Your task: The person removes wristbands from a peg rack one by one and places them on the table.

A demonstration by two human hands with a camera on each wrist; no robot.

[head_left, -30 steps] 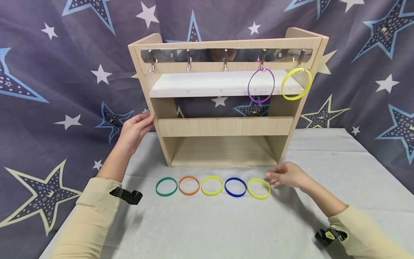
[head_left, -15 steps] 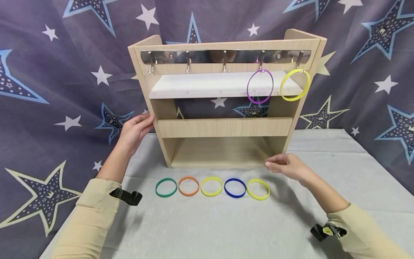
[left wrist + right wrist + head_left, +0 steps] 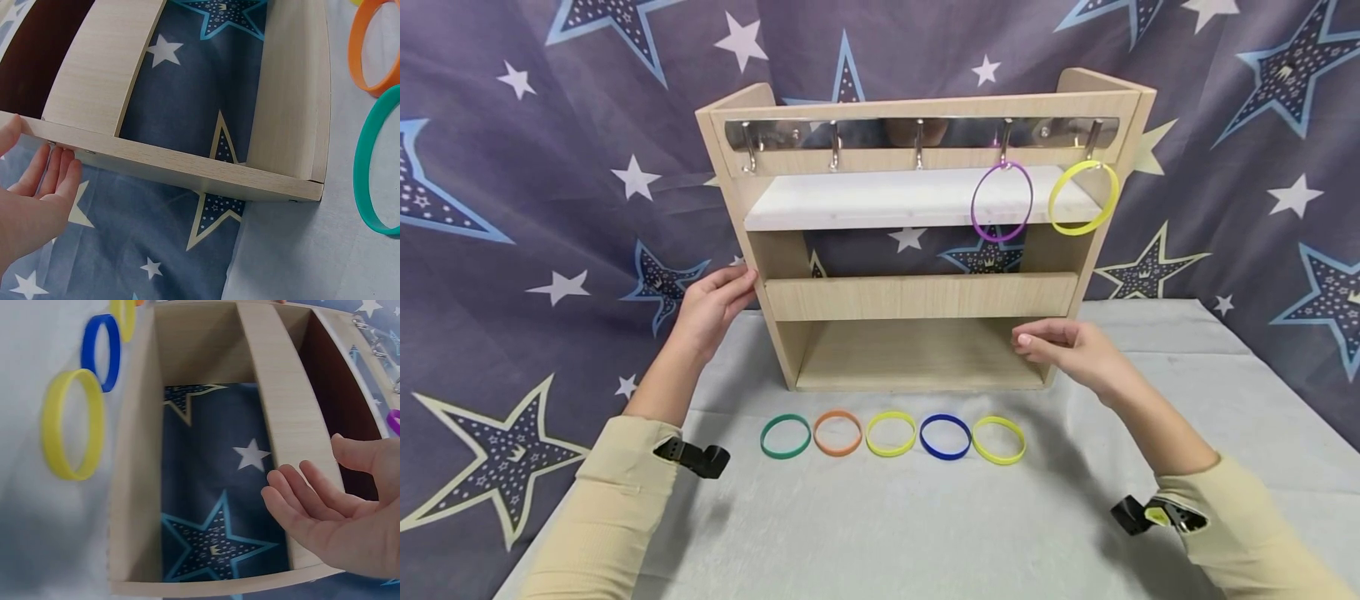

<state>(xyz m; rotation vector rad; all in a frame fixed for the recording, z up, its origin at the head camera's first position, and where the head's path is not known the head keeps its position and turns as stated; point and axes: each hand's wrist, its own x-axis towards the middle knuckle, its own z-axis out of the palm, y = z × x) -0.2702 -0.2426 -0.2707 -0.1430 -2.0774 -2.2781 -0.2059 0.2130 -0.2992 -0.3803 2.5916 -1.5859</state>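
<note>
At the left side of a wooden shelf [image 3: 921,298], my left hand [image 3: 711,304] holds the upright panel, thumb at its front edge and fingertips against the outer face. My right hand [image 3: 1063,350] is raised before the shelf's lower right corner, fingers loosely bent, holding nothing. On the cloth lie several wristbands in a row: green [image 3: 762,439], orange [image 3: 816,436], yellow [image 3: 868,435], blue [image 3: 922,440] and a second yellow wristband [image 3: 976,443]. A purple wristband [image 3: 973,206] and another yellow wristband [image 3: 1053,205] hang from the two rightmost hooks.
A metal hook rail [image 3: 865,133] runs across the shelf's top front; its three left hooks are bare. Below it is a white shelf board [image 3: 865,200]. A star-patterned curtain [image 3: 587,208] stands behind, and grey-white cloth [image 3: 865,525] covers the table.
My right hand has risen from beside the rightmost yellow wristband to the shelf's lower right part. The left hand has stayed on the side panel, and the wristbands lie as before.
</note>
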